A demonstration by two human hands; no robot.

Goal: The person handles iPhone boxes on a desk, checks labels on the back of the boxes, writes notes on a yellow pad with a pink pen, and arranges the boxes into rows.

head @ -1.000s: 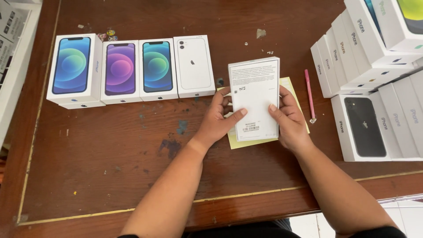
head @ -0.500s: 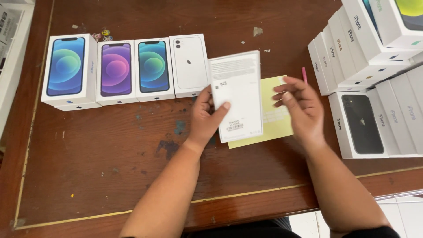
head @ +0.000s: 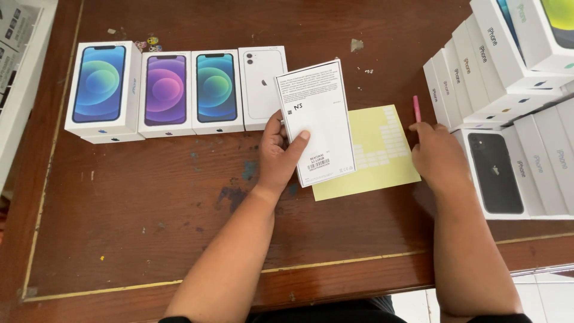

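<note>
White phone box (head: 315, 122), back side up, held by left hand (head: 280, 157) over brown table (head: 149, 209).
Left hand gripped the box's left edge, thumb across its back; the box had tilted and now overlapped the yellow sticker sheet (head: 382, 152), just beside the row of four boxes (head: 179, 90). Right hand (head: 439, 157), earlier raised with fingers spread, had dropped to the table with fingertips at the pink pen (head: 417, 109); whether it gripped the pen could not be told. Stacked white boxes (head: 514, 90) stood at right.
</note>
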